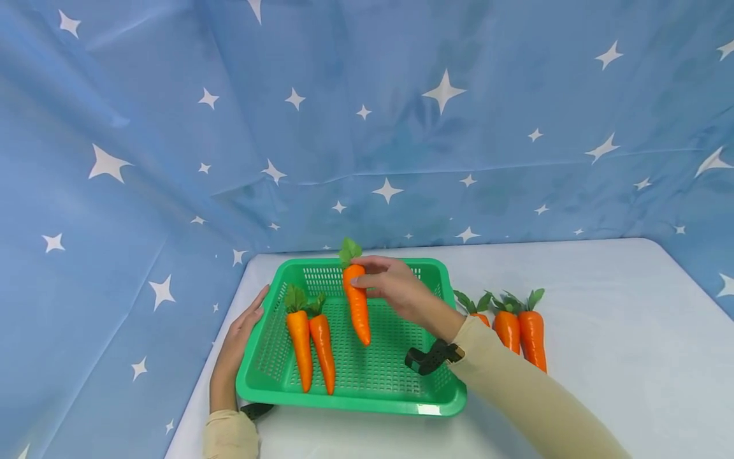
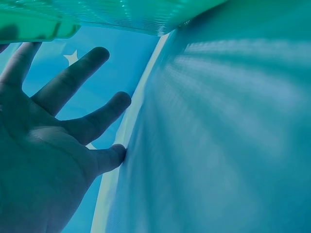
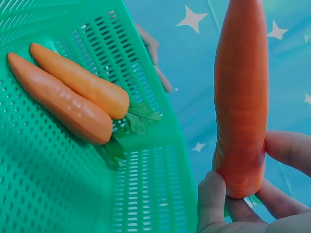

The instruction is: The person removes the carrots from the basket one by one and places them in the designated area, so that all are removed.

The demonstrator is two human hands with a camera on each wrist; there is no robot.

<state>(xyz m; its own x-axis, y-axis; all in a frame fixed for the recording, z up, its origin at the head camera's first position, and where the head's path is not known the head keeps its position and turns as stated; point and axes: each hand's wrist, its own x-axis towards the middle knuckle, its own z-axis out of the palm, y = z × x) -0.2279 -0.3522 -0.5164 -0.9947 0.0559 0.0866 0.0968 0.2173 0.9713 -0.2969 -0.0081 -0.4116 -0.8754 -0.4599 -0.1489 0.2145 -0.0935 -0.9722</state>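
My right hand (image 1: 398,290) pinches an orange carrot (image 1: 358,307) near its leafy top, holding it over a green plastic basket (image 1: 344,403), tip pointing down. In the right wrist view the thumb and fingers (image 3: 290,148) clasp the thick end of that carrot (image 3: 241,92). Two more carrots, one on the left (image 1: 299,347) and one beside it (image 1: 322,350), lie side by side in the left part of the basket. My left hand (image 1: 235,341) is at the basket's left side, its fingers (image 2: 73,80) straight and spread in the left wrist view.
Three carrots (image 1: 533,338) with green leaves lie on the white table (image 1: 625,344) to the right of the basket, partly hidden by my right arm. A blue cloth (image 1: 401,146) with white stars hangs behind and at the left.
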